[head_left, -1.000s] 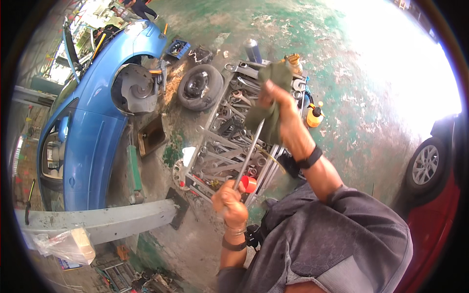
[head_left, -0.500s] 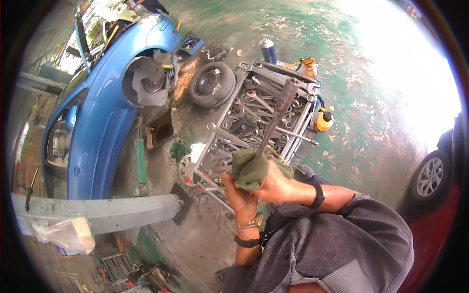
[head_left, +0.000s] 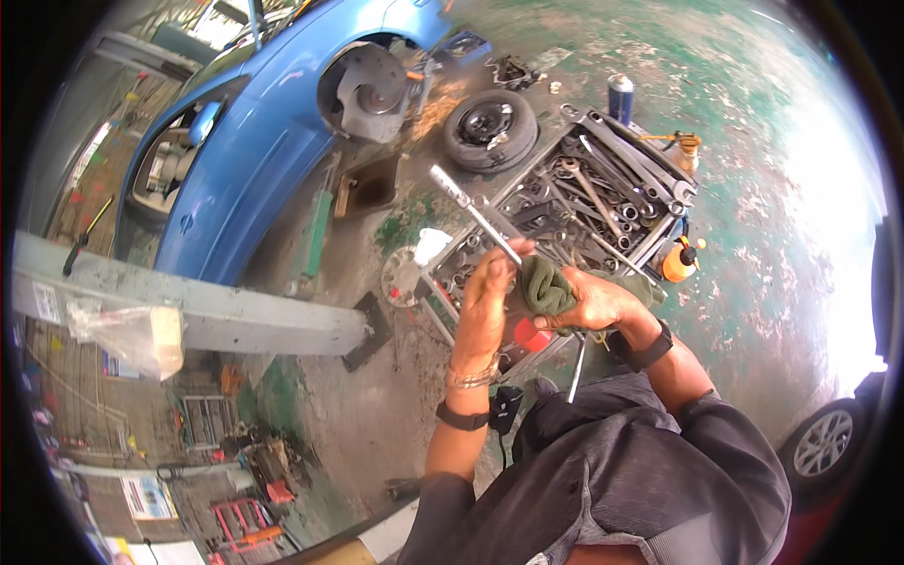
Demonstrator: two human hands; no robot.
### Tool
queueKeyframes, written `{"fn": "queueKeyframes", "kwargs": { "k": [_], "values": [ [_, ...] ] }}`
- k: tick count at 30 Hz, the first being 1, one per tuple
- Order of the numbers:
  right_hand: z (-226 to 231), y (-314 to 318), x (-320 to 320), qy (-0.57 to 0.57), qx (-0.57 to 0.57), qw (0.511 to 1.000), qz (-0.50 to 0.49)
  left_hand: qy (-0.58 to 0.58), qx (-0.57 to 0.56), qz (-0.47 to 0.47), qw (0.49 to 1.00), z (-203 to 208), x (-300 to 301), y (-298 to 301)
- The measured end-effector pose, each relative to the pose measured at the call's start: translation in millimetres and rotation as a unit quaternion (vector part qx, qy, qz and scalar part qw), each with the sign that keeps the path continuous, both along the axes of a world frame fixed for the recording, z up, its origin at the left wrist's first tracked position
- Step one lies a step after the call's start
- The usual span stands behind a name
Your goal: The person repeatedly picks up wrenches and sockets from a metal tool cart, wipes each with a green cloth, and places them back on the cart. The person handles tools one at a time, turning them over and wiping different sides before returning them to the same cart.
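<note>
I've swung the long steel bar down across the tool tray, left hand gripping its stiff, heavy, probably greasy shaft, right hand clenching the soft green rag around it.

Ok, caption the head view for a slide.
Left hand and right hand wipe a long metal breaker bar with a dark green rag above a tool-filled metal cart.
</note>
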State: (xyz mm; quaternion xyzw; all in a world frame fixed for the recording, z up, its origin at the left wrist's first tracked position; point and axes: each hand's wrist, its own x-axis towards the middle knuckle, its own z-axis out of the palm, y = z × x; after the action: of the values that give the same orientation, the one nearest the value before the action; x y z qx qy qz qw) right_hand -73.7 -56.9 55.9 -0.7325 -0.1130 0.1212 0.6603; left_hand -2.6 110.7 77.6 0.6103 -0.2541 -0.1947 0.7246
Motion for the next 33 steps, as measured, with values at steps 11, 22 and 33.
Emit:
{"fn": "queueKeyframes", "kwargs": {
  "k": [11, 22, 33],
  "values": [
    [-31, -65, -25, -0.122, -0.106, 0.950, -0.267, 0.160, -0.134, 0.324, 0.923, -5, 59, 69],
    [-98, -111, -113, 0.006, 0.158, 0.810, -0.565, 0.226, 0.053, 0.294, 0.927, -139, 111, 51],
    [-110, -103, -159, 0.077, 0.191, 0.718, -0.665, 0.250, 0.044, 0.191, 0.948, -211, 133, -3]
  ]
}}
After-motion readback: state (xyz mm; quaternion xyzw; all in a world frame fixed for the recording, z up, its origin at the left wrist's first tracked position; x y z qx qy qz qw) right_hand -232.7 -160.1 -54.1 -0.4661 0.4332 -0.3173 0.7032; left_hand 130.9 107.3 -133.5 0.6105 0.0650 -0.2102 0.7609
